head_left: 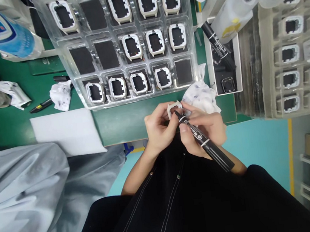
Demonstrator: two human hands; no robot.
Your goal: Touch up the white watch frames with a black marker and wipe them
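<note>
Between its thumb and fingers my left hand (160, 126) holds a small white watch case frame (172, 107), close to the table's front edge. My right hand (206, 130) grips a black marker pen (200, 136), its tip at the frame's inner edge; whether the tip touches I cannot tell. Some right-hand fingers also reach the frame's right side. Beyond both hands lies a clear plastic tray (93, 108) with several similar white frames (139, 83) in its pockets, over dark foam pads. A stained white wipe (202, 96) lies right beside my right hand.
At right stand a white box (240, 78) with markers and a part, a pump bottle (233, 16) and another stack of trays (267, 59). On the left are a blue-labelled bottle (15, 35), a white sheet (67, 131), crumpled wipes (61, 95) and grey fabric (24, 186).
</note>
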